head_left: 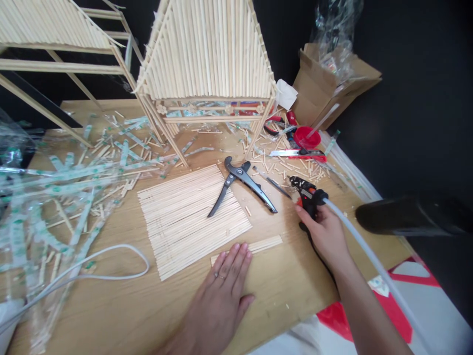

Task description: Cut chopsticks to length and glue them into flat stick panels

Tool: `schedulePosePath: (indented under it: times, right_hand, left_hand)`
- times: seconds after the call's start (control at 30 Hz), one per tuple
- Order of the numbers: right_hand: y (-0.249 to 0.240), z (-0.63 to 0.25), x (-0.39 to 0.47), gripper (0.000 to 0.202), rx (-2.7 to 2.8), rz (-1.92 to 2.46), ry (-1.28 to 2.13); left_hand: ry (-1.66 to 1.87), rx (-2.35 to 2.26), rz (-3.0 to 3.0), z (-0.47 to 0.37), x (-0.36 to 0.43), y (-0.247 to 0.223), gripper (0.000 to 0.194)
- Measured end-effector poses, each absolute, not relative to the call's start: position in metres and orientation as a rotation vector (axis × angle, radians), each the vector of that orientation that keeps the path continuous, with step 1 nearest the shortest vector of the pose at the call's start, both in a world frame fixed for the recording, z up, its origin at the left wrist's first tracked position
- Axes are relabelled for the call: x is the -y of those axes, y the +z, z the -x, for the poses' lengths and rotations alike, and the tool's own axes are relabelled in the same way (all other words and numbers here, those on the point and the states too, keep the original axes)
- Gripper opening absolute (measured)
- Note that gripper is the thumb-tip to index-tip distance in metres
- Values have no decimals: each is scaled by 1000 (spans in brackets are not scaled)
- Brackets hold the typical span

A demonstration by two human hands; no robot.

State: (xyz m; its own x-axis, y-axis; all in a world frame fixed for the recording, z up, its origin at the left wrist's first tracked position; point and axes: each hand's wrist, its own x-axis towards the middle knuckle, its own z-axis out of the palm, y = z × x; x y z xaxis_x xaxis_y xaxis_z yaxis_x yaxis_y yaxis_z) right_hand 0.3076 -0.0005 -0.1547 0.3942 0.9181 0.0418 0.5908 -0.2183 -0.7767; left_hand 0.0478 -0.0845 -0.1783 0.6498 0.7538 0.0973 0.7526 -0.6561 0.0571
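My left hand [225,286] lies flat, fingers stretched out, over a narrow strip of wooden sticks [266,244] and hides its middle. My right hand [325,236] is wrapped round a black glue gun [305,190] with a clear glue stick [354,236] trailing from its back end. Just beyond my left fingers is a larger panel of sticks laid side by side [188,222]. A black cutter with spread handles [246,180] rests partly on that panel. Between cutter and glue gun lies a thin dark pen-like tool [275,186].
A stick-built model house [207,54] stands behind the panel, another frame [62,66] at left. Plastic wrappers [74,182] and stick scraps cover the left. At right are a utility knife [299,153], red bowl [307,137], cardboard box [314,84] and black cylinder [406,216]. A white cable [111,276] loops at left.
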Motion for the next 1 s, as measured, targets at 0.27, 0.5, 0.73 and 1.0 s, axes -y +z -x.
schedulePosePath:
  times: [0.27, 0.5, 0.73, 1.0]
  right_hand:
    - [-119, -303, 90, 34, 975, 2011, 992]
    - [-117, -271, 117, 34, 1278, 2021, 1089]
    - [-129, -280, 115, 34, 1662, 1993, 1017]
    - [-133, -281, 117, 34, 1778, 1979, 1008]
  left_hand:
    - [235, -1294, -2824, -48, 83, -177, 55]
    - [183, -1299, -2804, -49, 84, -177, 57]
    - [154, -1299, -2802, -49, 85, -176, 60]
    - [157, -1310, -2791, -50, 84, -175, 59]
